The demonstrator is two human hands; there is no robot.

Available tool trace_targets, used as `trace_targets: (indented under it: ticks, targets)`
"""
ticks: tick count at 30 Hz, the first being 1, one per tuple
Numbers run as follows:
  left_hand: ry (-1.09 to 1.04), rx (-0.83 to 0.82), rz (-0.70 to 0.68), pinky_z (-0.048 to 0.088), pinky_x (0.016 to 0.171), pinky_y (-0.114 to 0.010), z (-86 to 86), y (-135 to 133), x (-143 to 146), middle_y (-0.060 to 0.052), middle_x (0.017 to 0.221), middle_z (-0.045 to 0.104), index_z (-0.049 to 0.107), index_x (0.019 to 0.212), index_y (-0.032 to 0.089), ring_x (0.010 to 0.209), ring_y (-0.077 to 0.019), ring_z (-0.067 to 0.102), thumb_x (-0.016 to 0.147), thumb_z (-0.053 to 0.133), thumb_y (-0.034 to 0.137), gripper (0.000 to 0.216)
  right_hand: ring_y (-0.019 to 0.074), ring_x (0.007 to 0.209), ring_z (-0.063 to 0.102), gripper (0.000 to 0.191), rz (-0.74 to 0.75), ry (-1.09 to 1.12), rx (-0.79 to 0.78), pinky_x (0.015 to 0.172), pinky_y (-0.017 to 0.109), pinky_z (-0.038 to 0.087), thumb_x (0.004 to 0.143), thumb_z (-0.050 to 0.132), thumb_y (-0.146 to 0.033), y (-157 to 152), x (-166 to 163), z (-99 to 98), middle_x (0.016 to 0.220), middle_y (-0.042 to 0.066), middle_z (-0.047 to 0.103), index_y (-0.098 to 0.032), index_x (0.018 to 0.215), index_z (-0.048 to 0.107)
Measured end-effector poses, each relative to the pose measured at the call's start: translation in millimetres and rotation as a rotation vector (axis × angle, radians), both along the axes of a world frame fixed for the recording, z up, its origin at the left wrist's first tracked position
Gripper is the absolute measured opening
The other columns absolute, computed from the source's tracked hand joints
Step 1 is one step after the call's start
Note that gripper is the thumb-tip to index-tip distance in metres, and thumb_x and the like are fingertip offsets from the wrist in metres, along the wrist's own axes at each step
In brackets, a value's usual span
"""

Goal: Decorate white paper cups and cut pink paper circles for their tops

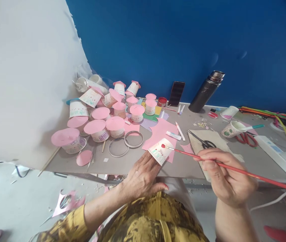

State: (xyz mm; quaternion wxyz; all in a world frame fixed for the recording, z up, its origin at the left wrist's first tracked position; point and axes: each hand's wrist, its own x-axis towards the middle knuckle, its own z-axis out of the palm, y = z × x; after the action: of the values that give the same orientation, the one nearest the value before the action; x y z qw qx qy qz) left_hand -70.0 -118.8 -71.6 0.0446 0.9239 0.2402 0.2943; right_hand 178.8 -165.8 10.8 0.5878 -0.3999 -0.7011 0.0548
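My right hand (225, 174) pinches a long red paintbrush (243, 171) between thumb and fingers. The brush tip meets a red paint spot on the side of a white paper cup (159, 154) with green and coloured marks. This cup lies tilted at the table's front edge, and the fingers of my left hand (145, 176) reach into its mouth and hold it. Those fingertips are hidden inside the cup. Red paint shows on my left thumb. Beneath and behind the cup is a cut sheet of pink paper (159, 131).
Several paper cups with pink paper discs (95, 126) crowd the table's left side, near two tape rings (133, 139). At right are black scissors (205, 143), a patterned cup (230, 130), red-handled scissors (247, 139) and a power strip (276, 158). A thermos (204, 94) and phone (176, 94) stand behind.
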Motion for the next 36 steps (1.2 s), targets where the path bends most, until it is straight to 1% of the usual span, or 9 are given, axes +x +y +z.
trace_targets:
  ticks: [5, 8, 12, 16, 21, 25, 29, 33, 36]
  targets:
    - [-0.038, -0.084, -0.012, 0.037, 0.122, -0.064, 2.5, 0, -2, -0.03, 0.158, 0.048, 0.032, 0.164, 0.01, 0.155, -0.0451, 0.036, 0.094, 0.051, 0.075, 0.097, 0.0232, 0.073, 0.074, 0.01, -0.073, 0.054, 0.077, 0.061, 0.036, 0.06, 0.093, 0.068, -0.014, -3, -2, 4.2, 0.081, 0.006, 0.075, -0.02, 0.096, 0.076]
    - [-0.162, -0.265, -0.056, 0.035, 0.122, -0.066, 9.0, -1, -8, -0.025, 0.164, 0.043, 0.031, 0.166, 0.019, 0.155, -0.0451, 0.035, 0.095, 0.054, 0.072, 0.092, 0.0206, 0.062, 0.07, 0.008, -0.183, 0.218, 0.052, 0.051, 0.034, 0.054, 0.094, 0.07, -0.023, -5, -2, 8.1, 0.079, 0.006, 0.075, -0.019, 0.091, 0.076]
    - [-0.623, -0.714, -0.179, 0.03, 0.125, -0.065, 19.6, 1, -10, -0.019, 0.162, 0.049, 0.056, 0.153, 0.021, 0.153, -0.0445, 0.039, 0.097, 0.049, 0.073, 0.077, 0.0159, 0.052, 0.059, 0.016, -0.281, 0.362, 0.009, 0.048, 0.033, 0.048, 0.092, 0.075, -0.035, -4, 3, 13.5, 0.074, 0.005, 0.073, -0.019, 0.089, 0.076]
    - [-1.171, -1.272, -0.327, 0.031, 0.125, -0.063, 36.2, 14, -4, -0.021, 0.151, 0.062, 0.068, 0.137, 0.013, 0.148, -0.0407, 0.048, 0.098, 0.029, 0.078, 0.085, 0.0161, 0.052, 0.058, 0.02, -0.259, 0.36, -0.012, 0.049, 0.033, 0.047, 0.091, 0.077, -0.039, 1, 7, 19.1, 0.071, 0.004, 0.072, -0.019, 0.091, 0.076]
    - [-1.389, -1.673, -0.303, 0.036, 0.124, -0.053, 68.2, 47, 1, -0.024, 0.141, 0.067, 0.069, 0.127, 0.01, 0.14, -0.0346, 0.057, 0.099, 0.039, 0.071, 0.074, 0.0178, 0.056, 0.062, 0.018, -0.266, 0.228, -0.04, 0.05, 0.032, 0.049, 0.092, 0.076, -0.039, 30, 24, 38.1, 0.07, 0.003, 0.072, -0.022, 0.093, 0.076]
    - [-1.424, -1.723, -0.265, 0.041, 0.12, -0.043, 86.2, 76, 8, -0.023, 0.138, 0.069, 0.067, 0.128, 0.009, 0.135, -0.0294, 0.061, 0.102, 0.04, 0.065, 0.067, 0.0165, 0.057, 0.063, 0.024, -0.294, 0.1, -0.058, 0.053, 0.03, 0.05, 0.094, 0.073, -0.046, 71, 42, 73.4, 0.071, 0.002, 0.072, -0.022, 0.09, 0.076]
    - [-1.44, -1.683, -0.223, 0.041, 0.117, -0.039, 84.2, 95, 18, -0.019, 0.133, 0.071, 0.066, 0.128, 0.011, 0.129, -0.027, 0.064, 0.104, 0.04, 0.062, 0.062, 0.0187, 0.062, 0.069, 0.022, -0.247, 0.064, 0.003, 0.055, 0.028, 0.053, 0.097, 0.071, -0.044, 84, 39, 93.9, 0.066, 0.0, 0.068, -0.024, 0.089, 0.076]
    - [-1.372, -1.554, -0.298, 0.039, 0.116, -0.043, 70.6, 98, 25, -0.017, 0.125, 0.072, 0.067, 0.128, 0.014, 0.129, -0.0294, 0.062, 0.102, 0.044, 0.061, 0.058, 0.0155, 0.06, 0.066, 0.016, -0.195, -0.098, 0.086, 0.057, 0.027, 0.054, 0.099, 0.069, -0.037, 81, 19, 73.5, 0.076, 0.001, 0.073, -0.024, 0.095, 0.076]
    - [-1.321, -1.434, -0.333, 0.038, 0.113, -0.044, 64.8, 98, 26, -0.01, 0.099, 0.07, 0.07, 0.115, 0.018, 0.115, -0.0286, 0.063, 0.1, 0.051, 0.062, 0.05, 0.0145, 0.058, 0.065, 0.014, -0.161, -0.157, 0.106, 0.057, 0.027, 0.055, 0.101, 0.065, -0.032, 84, 9, 52.6, 0.08, 0.001, 0.074, -0.023, 0.097, 0.075]
